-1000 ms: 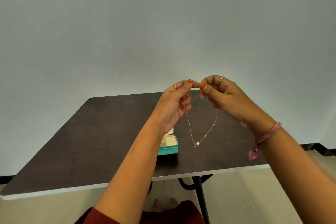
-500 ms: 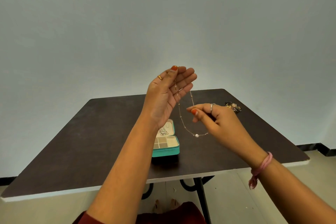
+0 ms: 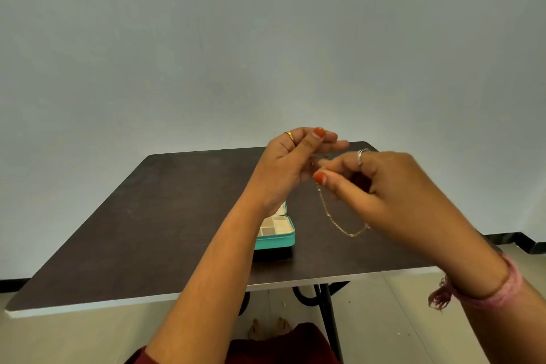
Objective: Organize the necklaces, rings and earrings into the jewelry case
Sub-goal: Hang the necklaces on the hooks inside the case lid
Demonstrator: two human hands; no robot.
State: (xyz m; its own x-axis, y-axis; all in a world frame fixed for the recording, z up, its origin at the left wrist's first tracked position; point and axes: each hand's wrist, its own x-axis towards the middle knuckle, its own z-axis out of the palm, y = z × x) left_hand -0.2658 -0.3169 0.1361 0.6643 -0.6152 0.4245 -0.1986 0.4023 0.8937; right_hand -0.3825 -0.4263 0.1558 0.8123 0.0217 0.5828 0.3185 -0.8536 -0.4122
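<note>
My right hand is raised over the table, fingers curled, thumb and forefinger pinching the chain near its top; thumbnail painted orange, silver ring on one finger; pink thread band on that wrist, tassel hanging. My left hand is just beside it, palm toward me, fingers mostly straight, thumb tip up against them; the chain's upper end sits where the two hands meet, but whether the left actually pinches it I cannot tell, too blurred; gold ring on a left finger. The chain drops from my right thumb in a thin gold loop, swings down and back up behind my right palm; hanging in air, not touching the table. Below and behind my left wrist, the teal case sits open on the dark tabletop, near the front edge; cream compartments show, contents too small to tell; lid partly hidden by my forearm. Pale wall behind; table legs, floor and my feet under the front edge.
</note>
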